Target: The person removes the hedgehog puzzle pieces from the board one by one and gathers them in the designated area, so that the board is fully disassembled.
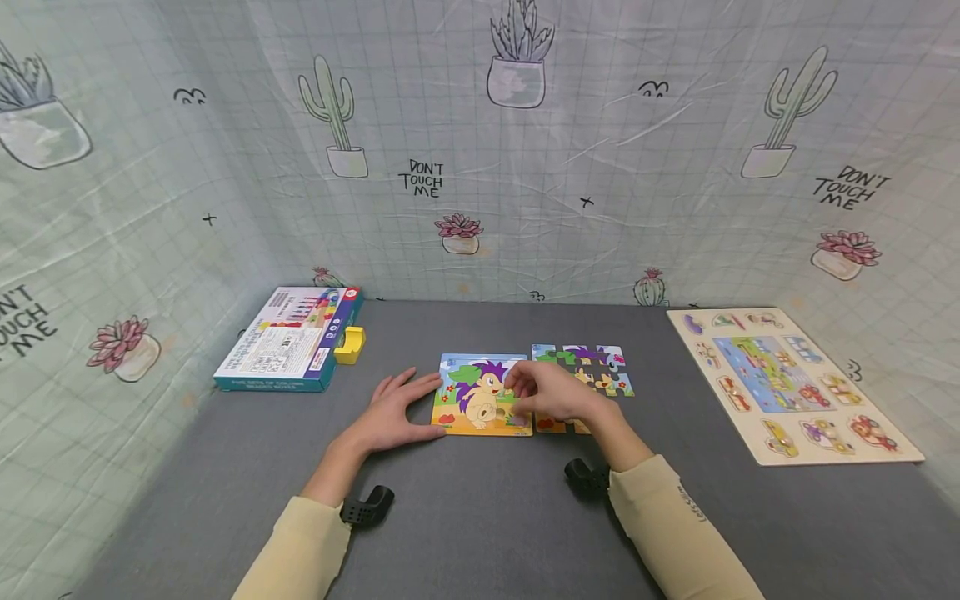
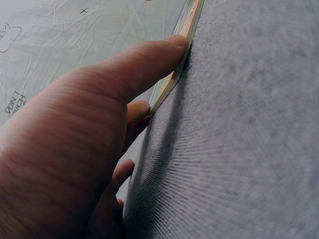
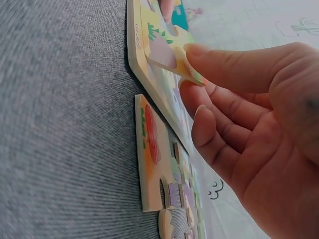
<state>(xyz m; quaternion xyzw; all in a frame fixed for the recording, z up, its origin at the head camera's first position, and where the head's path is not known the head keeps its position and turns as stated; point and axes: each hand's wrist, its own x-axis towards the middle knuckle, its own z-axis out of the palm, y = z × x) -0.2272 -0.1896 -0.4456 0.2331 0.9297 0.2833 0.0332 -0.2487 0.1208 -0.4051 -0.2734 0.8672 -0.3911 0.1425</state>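
A hedgehog picture puzzle board [image 1: 480,396] lies flat on the table in the head view. My left hand [image 1: 390,415] is spread at its left side, thumb at the lower left corner and index finger near the upper left edge. In the left wrist view the thumb [image 2: 149,57] presses on the board's edge. My right hand [image 1: 551,390] pinches a puzzle piece [image 3: 167,52] between thumb and fingertips. The piece is tilted over the board's lower right corner, one side low at the board. Several loose puzzle pieces [image 3: 152,149] lie right of the board, partly hidden by the right hand.
A flat boxed toy [image 1: 288,342] with a yellow piece [image 1: 350,344] beside it lies at the left. A wooden picture board [image 1: 701,333] lies at the right. A cloth printed with cacti [image 1: 480,167] hangs behind the grey table [image 1: 465,517].
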